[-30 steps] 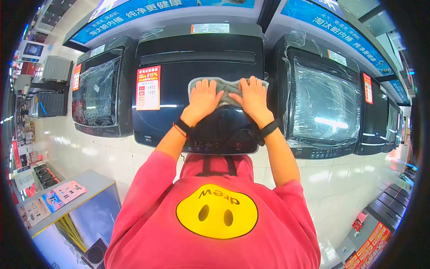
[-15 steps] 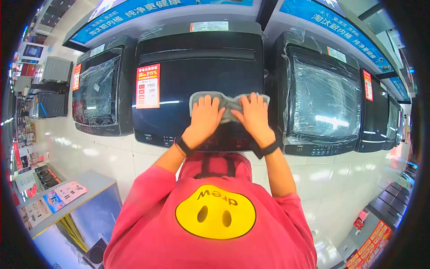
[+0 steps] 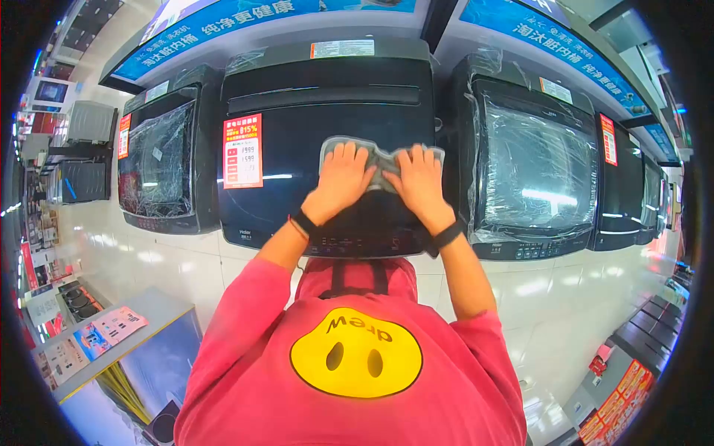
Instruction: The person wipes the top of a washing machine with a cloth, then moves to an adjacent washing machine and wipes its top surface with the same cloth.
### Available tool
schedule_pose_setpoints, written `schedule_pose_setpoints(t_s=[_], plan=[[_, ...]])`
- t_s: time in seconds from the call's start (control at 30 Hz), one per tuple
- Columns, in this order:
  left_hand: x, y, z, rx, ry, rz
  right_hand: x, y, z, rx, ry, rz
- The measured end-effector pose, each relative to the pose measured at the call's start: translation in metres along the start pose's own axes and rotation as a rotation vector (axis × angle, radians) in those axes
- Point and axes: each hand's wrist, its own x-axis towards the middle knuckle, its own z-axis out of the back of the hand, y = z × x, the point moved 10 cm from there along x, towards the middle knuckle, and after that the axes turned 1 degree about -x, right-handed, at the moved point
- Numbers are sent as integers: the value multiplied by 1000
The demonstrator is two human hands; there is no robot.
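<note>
A grey cloth (image 3: 383,160) lies bunched on the dark glossy lid of a black washing machine (image 3: 290,134). My left hand (image 3: 342,181) presses on the cloth's left part, fingers spread and pointing away from me. On its right part rests my right hand (image 3: 419,183), also flat with fingers apart. The two thumbs point toward each other over the cloth's middle. A red and white price sheet (image 3: 242,151) is stuck on the lid to the left of the hands.
Film-wrapped washing machines stand to the right (image 3: 539,171) and left (image 3: 160,156). Blue sign boards (image 3: 223,30) run above the machines. A display counter (image 3: 141,334) with leaflets is at the lower left; a red and white poster (image 3: 617,405) shows at the lower right.
Compared with one second ago, both hands and the cloth came nearer to me across the lid, then moved slightly back away. The hands stayed on the cloth throughout.
</note>
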Motion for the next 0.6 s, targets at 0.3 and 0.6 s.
schedule_pose_setpoints(t_s=[0.3,0.6], plan=[[54,39,-14,27,11,29,67,-12,-29,-29,-51,94],[-55,-16,4,40,77,104,-42,36,-1,33,95,66]])
